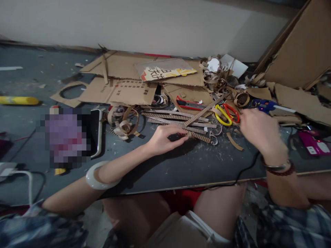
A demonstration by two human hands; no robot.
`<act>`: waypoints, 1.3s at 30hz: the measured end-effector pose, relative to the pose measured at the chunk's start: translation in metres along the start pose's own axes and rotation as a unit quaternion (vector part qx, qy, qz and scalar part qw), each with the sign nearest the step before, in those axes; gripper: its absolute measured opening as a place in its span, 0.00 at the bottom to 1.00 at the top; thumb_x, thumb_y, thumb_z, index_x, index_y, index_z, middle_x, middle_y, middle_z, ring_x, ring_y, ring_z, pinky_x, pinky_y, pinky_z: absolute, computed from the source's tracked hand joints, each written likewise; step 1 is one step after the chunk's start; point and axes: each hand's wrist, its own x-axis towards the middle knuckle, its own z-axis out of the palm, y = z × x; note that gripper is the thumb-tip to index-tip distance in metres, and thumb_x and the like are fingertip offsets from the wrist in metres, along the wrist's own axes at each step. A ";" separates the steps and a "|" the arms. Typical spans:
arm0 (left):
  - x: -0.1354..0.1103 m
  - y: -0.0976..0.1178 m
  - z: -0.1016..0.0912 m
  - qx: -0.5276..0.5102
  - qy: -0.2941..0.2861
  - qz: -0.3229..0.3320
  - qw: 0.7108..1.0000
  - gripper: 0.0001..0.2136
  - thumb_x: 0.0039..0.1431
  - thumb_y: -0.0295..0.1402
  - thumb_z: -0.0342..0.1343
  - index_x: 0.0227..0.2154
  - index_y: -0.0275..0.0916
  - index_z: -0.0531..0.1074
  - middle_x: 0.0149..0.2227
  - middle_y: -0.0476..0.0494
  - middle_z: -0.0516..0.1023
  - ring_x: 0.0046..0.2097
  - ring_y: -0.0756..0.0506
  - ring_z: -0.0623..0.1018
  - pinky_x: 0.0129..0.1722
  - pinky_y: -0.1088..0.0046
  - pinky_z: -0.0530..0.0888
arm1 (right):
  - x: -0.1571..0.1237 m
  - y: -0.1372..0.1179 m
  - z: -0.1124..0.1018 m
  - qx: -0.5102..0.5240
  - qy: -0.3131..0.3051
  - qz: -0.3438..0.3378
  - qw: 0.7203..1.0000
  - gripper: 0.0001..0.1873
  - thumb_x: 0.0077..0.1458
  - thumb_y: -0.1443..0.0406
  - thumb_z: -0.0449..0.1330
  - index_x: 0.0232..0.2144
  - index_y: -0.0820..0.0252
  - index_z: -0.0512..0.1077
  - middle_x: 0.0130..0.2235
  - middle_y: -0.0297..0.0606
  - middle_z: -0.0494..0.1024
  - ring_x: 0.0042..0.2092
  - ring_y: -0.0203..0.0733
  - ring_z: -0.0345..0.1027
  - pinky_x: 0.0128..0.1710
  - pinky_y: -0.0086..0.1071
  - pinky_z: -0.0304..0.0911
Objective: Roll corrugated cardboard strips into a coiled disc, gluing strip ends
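My left hand (165, 138) pinches the end of a corrugated cardboard strip (203, 137) between thumb and fingertips, just above the table. More cut strips (170, 116) lie in a loose pile behind it. My right hand (262, 132) is over the right side of the table, blurred by motion, its fingertips hidden. Close by its fingers are scissors with one yellow and one red-orange handle (222, 115). Behind the knuckles lies a blue glue gun (266, 105). A red utility knife (191, 104) rests on cardboard beyond the strips.
Cardboard sheets (124, 91) and curled scraps (227, 84) line the back by the wall. A coiled strip (124, 122) and a white-edged phone (97, 134), partly covered by a pixelated patch, are at left. A magenta power box (314, 142) sits right; a black cable (248, 168) crosses the front edge.
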 end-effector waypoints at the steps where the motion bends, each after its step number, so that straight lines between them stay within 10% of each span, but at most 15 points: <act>1: 0.000 0.001 0.000 -0.006 -0.009 0.001 1.000 0.05 0.56 0.31 0.59 0.34 0.35 0.77 0.32 0.42 0.81 0.33 0.49 0.79 0.36 0.76 0.76 | 0.003 -0.015 0.000 0.038 0.043 -0.109 0.992 0.17 0.61 0.69 0.45 0.45 0.66 0.71 0.44 0.50 0.76 0.46 0.49 0.70 0.41 0.39 0.63; 4: 0.001 0.003 -0.001 -0.021 -0.036 0.011 0.999 0.05 0.56 0.30 0.59 0.34 0.35 0.76 0.33 0.42 0.81 0.34 0.49 0.80 0.37 0.76 0.76 | 0.020 -0.057 0.015 0.098 0.107 -0.358 0.923 0.19 0.61 0.71 0.48 0.52 0.63 0.68 0.52 0.46 0.72 0.54 0.46 0.62 0.50 0.38 0.61; 7: 0.001 0.004 -0.001 -0.017 -0.042 0.017 0.999 0.05 0.57 0.30 0.59 0.35 0.35 0.76 0.33 0.43 0.81 0.34 0.49 0.80 0.38 0.77 0.76 | 0.035 -0.082 0.036 0.095 0.108 -0.452 0.880 0.16 0.61 0.71 0.51 0.50 0.62 0.69 0.53 0.43 0.72 0.55 0.47 0.61 0.49 0.40 0.62; 28: -0.001 0.002 -0.002 0.014 0.033 0.005 0.999 0.04 0.55 0.30 0.60 0.32 0.35 0.76 0.31 0.43 0.81 0.33 0.49 0.79 0.37 0.75 0.75 | 0.011 -0.072 0.047 0.376 0.241 -0.434 0.782 0.17 0.61 0.71 0.52 0.50 0.56 0.70 0.50 0.42 0.75 0.56 0.41 0.66 0.58 0.46 0.64; 39: -0.001 -0.001 -0.001 0.042 0.066 -0.008 0.997 0.06 0.55 0.33 0.59 0.31 0.35 0.76 0.30 0.44 0.81 0.33 0.49 0.79 0.36 0.75 0.76 | 0.007 -0.072 0.049 0.369 0.221 -0.441 0.787 0.20 0.60 0.73 0.51 0.53 0.55 0.68 0.52 0.44 0.73 0.58 0.43 0.63 0.59 0.49 0.63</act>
